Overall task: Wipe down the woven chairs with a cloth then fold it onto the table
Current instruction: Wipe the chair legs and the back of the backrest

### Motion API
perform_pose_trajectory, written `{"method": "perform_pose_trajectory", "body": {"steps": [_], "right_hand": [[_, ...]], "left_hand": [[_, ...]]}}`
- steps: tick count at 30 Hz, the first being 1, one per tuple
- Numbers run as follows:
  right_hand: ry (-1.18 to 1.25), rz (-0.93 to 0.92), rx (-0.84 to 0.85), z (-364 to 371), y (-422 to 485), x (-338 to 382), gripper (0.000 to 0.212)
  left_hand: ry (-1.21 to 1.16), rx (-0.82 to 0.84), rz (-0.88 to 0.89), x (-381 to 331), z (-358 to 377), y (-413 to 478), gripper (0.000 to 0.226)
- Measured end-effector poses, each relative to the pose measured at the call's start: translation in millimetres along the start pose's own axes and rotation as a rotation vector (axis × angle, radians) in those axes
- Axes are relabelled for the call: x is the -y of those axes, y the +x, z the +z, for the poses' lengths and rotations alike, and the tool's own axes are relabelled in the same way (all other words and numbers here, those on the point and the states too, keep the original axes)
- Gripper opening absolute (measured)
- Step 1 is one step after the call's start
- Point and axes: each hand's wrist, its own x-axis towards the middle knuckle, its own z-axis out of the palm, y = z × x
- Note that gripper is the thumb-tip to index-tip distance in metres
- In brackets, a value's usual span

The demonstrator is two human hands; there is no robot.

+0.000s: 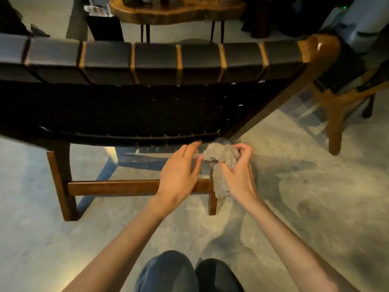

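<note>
At 6 o'clock, nearest the camera, we see the person's knees (189,275) in dark trousers above the grey concrete floor (42,239). Both bare forearms run up from there toward the centre of the view.

The hands sit close together, just right of centre. The right hand (235,173) is clamped on the cloth (221,157). Its fingers and thumb curl round a bunched grey wad, and a loose tail hangs toward 6 o'clock beside the wrist. The left hand (181,171) lies at 9 o'clock of the cloth and holds nothing, its fingers nearly straight and pointing toward 1 o'clock. Its thumb tip reaches the edge of the wad, but blur there keeps us from confirming contact.

The cloth is held in the air, just below the lower right corner of the woven chair (147,106). This chair fills the middle of the view with a dark woven panel. Broad dark straps wrap its top rail, with brown wood showing between them. Below the panel, a wooden stretcher (117,187) joins two legs and passes behind the left hand.

Farther off, at 3 o'clock, we see part of a second wooden chair (341,106). At 12 o'clock stands a live-edge wooden counter (179,13) on thin dark legs. A dark box-shaped container (103,26) stands just beside it at 11 o'clock.
</note>
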Motion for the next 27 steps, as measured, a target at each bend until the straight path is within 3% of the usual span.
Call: {"method": "perform_pose_trajectory", "body": {"steps": [6, 9, 11, 15, 20, 23, 27], "right_hand": [[0.07, -0.022, 0.046, 19.9, 3.6, -49.0, 0.032], [0.088, -0.07, 0.069, 10.1, 0.7, -53.6, 0.033], [0.015, -0.127, 0.048, -0.7, 0.7, -50.1, 0.032], [-0.256, -0.188, -0.012, -40.0, 6.4, -42.7, 0.02], [-0.596, -0.324, -0.226, -96.9, 17.7, -14.4, 0.018], [-0.615, -0.381, -0.384, -116.9, 20.2, 7.4, 0.016], [-0.386, -0.412, -0.476, -135.8, 25.8, 45.1, 0.015]], "left_hand": [[-0.578, 0.141, -0.068, 23.1, 46.1, -0.7, 0.058], [-0.503, 0.096, 0.059, 24.7, 56.7, -7.4, 0.062], [-0.505, 0.035, 0.093, 25.3, 57.3, -9.3, 0.048], [-0.542, -0.13, 0.039, 8.7, 40.6, -8.1, 0.014], [-0.273, -0.334, 0.061, -28.2, 11.6, 3.4, 0.013], [-0.113, -0.539, -0.039, -60.7, 0.3, 11.5, 0.018], [-0.384, -0.622, -0.017, -106.3, -11.5, 22.4, 0.01]]}}
